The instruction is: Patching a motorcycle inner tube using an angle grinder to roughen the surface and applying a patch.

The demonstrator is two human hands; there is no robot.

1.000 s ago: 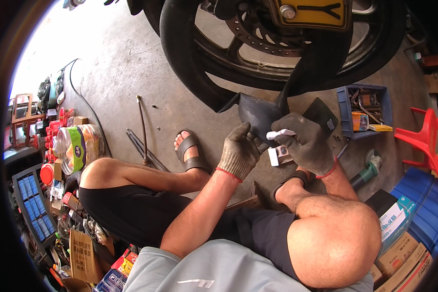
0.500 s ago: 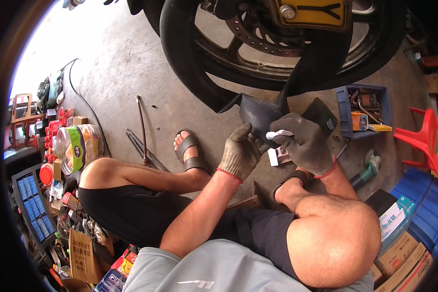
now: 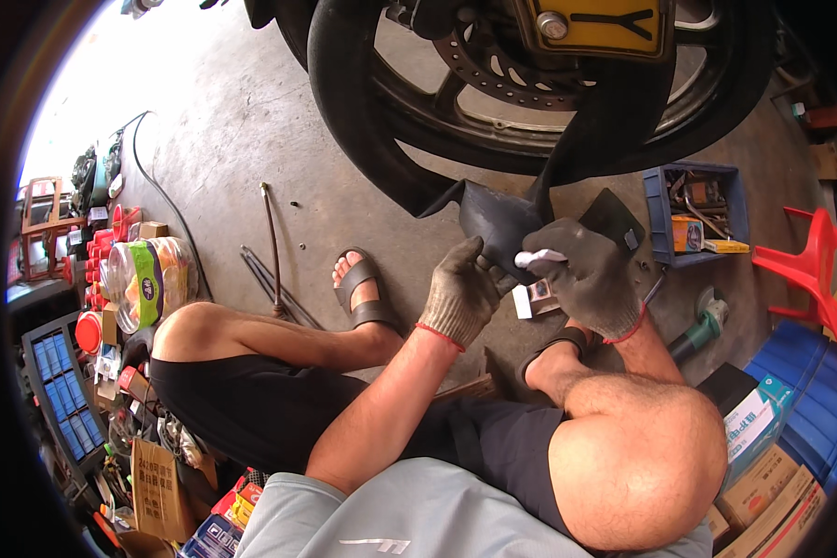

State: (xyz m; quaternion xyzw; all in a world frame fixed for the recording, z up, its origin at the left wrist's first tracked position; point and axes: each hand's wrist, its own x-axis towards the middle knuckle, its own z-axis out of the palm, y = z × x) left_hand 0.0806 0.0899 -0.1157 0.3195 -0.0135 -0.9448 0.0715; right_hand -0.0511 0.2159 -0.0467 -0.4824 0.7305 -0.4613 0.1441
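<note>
A black inner tube [image 3: 498, 223] hangs in a stretched loop out of a motorcycle wheel [image 3: 451, 121], its flattened part facing me. My left hand [image 3: 460, 293], in a dirty grey work glove, grips the lower edge of that tube with thumb and fingers. In my right hand [image 3: 593, 286], gloved too, a small white crumpled piece [image 3: 539, 258] is pinched close against the rubber; whether it is a small squeeze tube or a rag I cannot make out. Part of the rubber is covered by my right fingers.
A blue crate [image 3: 658, 219] of tools stands right of the wheel, near a red plastic stool [image 3: 814, 270] and a green angle grinder [image 3: 707, 321]. Rods [image 3: 274, 256] lie on the floor at left. A clear jar [image 3: 153, 284] and crowded goods line the left side.
My right hand has shifted very slightly right with the white piece. The left hand keeps its grip on the inner tube.
</note>
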